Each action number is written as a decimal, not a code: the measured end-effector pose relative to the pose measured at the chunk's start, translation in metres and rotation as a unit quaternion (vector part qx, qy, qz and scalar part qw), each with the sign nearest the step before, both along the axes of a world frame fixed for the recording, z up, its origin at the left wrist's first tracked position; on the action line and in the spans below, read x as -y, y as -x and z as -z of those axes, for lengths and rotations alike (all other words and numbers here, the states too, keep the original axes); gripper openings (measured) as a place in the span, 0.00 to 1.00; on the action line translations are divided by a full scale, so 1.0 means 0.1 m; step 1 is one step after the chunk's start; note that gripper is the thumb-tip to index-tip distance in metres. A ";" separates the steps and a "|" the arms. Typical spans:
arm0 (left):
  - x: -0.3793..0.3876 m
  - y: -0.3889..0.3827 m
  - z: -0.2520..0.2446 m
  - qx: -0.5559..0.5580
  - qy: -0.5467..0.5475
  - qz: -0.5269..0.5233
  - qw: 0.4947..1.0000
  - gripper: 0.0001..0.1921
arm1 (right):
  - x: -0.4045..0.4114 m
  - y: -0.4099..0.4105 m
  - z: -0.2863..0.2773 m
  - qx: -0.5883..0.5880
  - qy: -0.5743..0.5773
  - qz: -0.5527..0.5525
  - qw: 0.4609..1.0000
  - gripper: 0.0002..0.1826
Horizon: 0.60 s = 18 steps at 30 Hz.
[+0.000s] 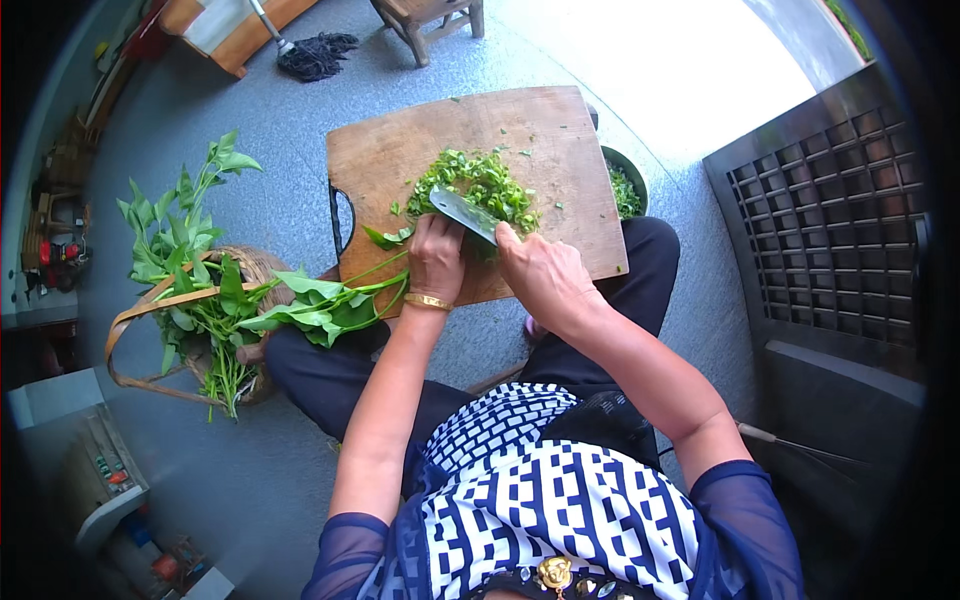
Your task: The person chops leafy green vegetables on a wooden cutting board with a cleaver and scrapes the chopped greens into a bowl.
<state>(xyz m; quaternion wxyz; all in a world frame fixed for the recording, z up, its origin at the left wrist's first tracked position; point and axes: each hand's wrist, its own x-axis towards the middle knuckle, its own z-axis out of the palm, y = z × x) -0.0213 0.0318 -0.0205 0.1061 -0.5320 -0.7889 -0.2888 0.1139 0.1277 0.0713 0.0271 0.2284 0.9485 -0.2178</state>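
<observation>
A wooden cutting board (390, 154) with a black side handle lies before me at knee height. My right hand (541, 271) grips a cleaver (466, 215), its blade slanting up to the left beside my left hand. Closed around the stems of leafy greens (322, 300), my left hand (436, 255) presses them on the board; their leaves trail left over the board's edge. Chopped greens (480, 180) are heaped just beyond the blade, with small bits scattered around. The cut ends under the blade are mostly hidden.
At the left stands a woven basket (259, 262) with a strap handle and more leafy greens. A green bowl (636, 174) of chopped greens sits past the board's right edge. A mop (315, 56) and a wooden stool (427, 11) are at the top, a lattice panel (825, 217) at the right.
</observation>
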 end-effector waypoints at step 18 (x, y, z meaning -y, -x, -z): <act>-0.02 -0.02 0.03 0.016 -0.025 -0.018 0.999 0.09 | 0.04 -0.05 -0.03 0.003 0.018 0.000 1.000 0.07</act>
